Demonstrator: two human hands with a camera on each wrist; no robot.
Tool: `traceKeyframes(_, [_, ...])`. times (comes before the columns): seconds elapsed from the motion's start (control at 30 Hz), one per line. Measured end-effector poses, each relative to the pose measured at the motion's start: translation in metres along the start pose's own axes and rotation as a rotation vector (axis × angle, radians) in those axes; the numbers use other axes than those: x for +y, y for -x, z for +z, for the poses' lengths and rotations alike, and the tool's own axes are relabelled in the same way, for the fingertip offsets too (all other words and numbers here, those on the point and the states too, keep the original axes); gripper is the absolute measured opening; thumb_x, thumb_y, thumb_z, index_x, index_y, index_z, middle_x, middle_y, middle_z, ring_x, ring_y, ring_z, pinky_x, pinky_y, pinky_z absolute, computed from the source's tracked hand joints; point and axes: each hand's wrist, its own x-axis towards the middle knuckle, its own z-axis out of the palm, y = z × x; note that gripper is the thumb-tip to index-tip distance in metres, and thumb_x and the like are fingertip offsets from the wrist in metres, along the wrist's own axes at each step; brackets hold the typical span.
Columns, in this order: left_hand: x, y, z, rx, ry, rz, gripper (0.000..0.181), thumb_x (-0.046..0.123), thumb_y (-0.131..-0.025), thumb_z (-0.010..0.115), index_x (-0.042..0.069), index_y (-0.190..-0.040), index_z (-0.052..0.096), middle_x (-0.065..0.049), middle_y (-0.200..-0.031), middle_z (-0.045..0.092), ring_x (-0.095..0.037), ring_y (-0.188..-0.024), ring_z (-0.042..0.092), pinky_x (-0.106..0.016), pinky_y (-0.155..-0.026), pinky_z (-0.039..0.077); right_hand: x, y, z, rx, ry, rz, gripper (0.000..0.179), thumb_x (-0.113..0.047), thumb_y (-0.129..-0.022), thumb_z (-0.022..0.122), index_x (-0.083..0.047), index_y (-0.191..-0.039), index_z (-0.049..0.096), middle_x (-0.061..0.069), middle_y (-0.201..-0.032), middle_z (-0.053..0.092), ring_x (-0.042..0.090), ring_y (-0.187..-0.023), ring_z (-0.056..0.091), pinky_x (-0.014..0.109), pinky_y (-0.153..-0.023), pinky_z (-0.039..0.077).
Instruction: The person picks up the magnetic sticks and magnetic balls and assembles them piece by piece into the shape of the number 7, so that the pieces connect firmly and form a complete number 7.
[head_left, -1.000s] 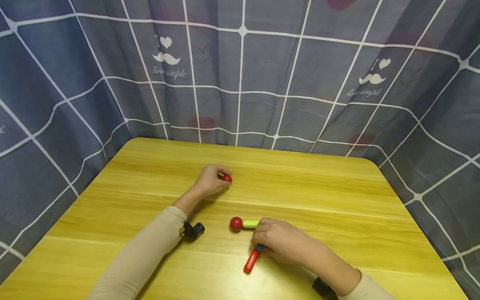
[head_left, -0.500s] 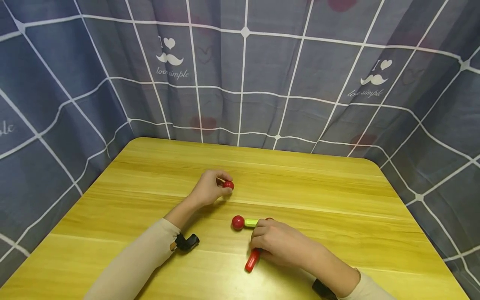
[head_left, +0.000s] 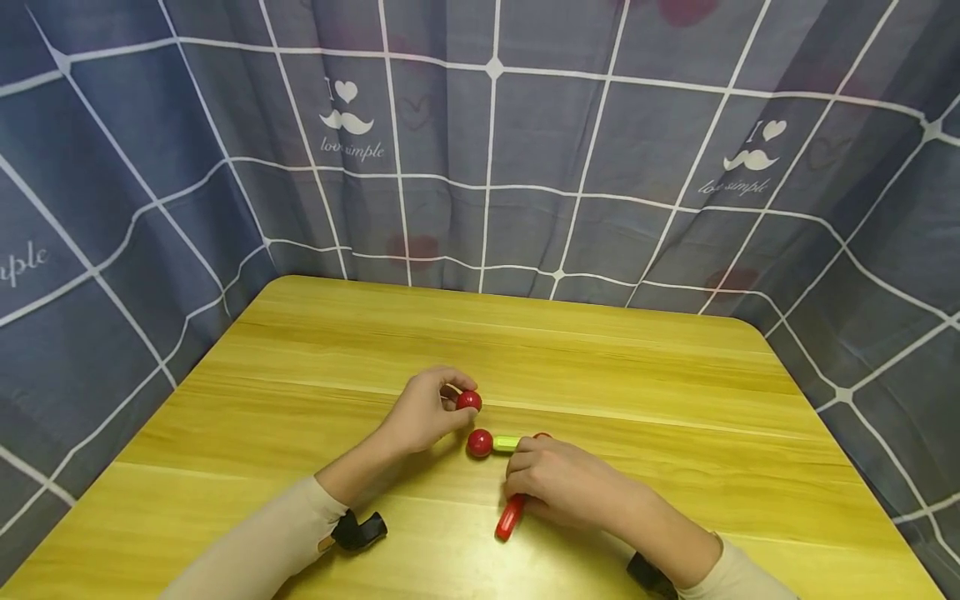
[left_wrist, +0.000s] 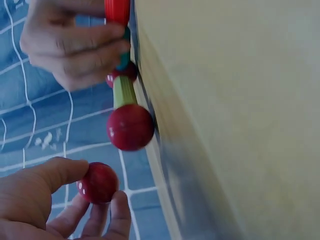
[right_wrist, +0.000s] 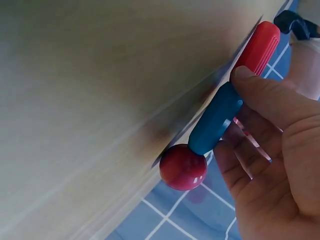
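My left hand pinches a red ball between thumb and fingertips, just behind and left of a second red ball. That second ball caps the left end of a ridged lime-green rod. At the rod's other end sits a third red ball, mostly covered by my right hand in the head view. From this ball a blue rod leads to a red rod. My right hand grips where the blue and red rods meet, thumb on one side, fingers on the other.
The pieces are on a yellow wood-grain table. A blue-grey checked curtain stands behind the table and along both sides. Each wrist wears a black camera mount, the left mount close over the table.
My left hand has brought its red ball nearer, down toward the ball on the lime-green rod. My right hand stays nearly in place, its fingers now hiding the blue rod in the head view.
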Motion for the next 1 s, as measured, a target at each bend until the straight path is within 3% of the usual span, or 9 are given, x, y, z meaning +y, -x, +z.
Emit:
traceKeyframes(0.13, [0.006, 0.012, 0.003, -0.035, -0.005, 0.027, 0.024, 0.004, -0.078, 0.079, 0.006, -0.099, 0.068, -0.002, -0.095, 0.062, -0.016, -0.078, 0.062, -0.028, -0.067, 0.053, 0.002, 0.000, -0.001, -0.005, -0.019, 0.001, 0.017, -0.023, -0.079, 0.081, -0.025, -0.092, 0.071, -0.018, -0.090, 0.062, 0.005, -0.086, 0.052, 0.022, -0.083, 0.042])
traceKeyframes(0.37, [0.015, 0.030, 0.010, -0.175, 0.004, 0.072, 0.024, 0.004, -0.077, 0.080, 0.006, -0.096, 0.066, -0.001, -0.093, 0.063, -0.013, -0.077, 0.063, -0.026, -0.065, 0.053, 0.006, 0.000, -0.002, -0.014, -0.049, 0.004, 0.016, -0.022, -0.082, 0.080, -0.024, -0.094, 0.071, -0.018, -0.092, 0.063, 0.005, -0.089, 0.052, 0.020, -0.084, 0.042])
traceKeyframes(0.6, [0.024, 0.042, 0.018, -0.284, 0.054, 0.060, 0.025, 0.000, -0.076, 0.080, 0.004, -0.091, 0.061, -0.005, -0.089, 0.061, -0.017, -0.077, 0.063, -0.024, -0.064, 0.055, 0.010, 0.000, -0.005, -0.013, -0.088, 0.031, 0.016, -0.019, -0.083, 0.079, -0.021, -0.096, 0.072, -0.017, -0.093, 0.064, 0.005, -0.090, 0.053, 0.020, -0.084, 0.043])
traceKeyframes(0.77, [0.026, 0.049, 0.021, -0.355, -0.023, 0.052, 0.025, 0.001, -0.073, 0.080, 0.005, -0.090, 0.062, -0.001, -0.083, 0.058, -0.014, -0.072, 0.060, -0.022, -0.061, 0.052, 0.012, 0.000, -0.005, 0.002, -0.098, 0.033, 0.014, -0.018, -0.083, 0.079, -0.022, -0.095, 0.072, -0.017, -0.091, 0.063, 0.005, -0.090, 0.053, 0.019, -0.083, 0.043])
traceKeyframes(1.0, [0.029, 0.052, 0.026, -0.398, -0.124, 0.112, 0.021, 0.001, -0.069, 0.079, 0.007, -0.086, 0.068, 0.006, -0.078, 0.059, -0.006, -0.067, 0.059, -0.018, -0.058, 0.050, 0.016, 0.000, -0.004, 0.007, -0.091, 0.034, 0.013, -0.019, -0.082, 0.079, -0.020, -0.094, 0.072, -0.015, -0.091, 0.064, 0.006, -0.090, 0.054, 0.020, -0.083, 0.044])
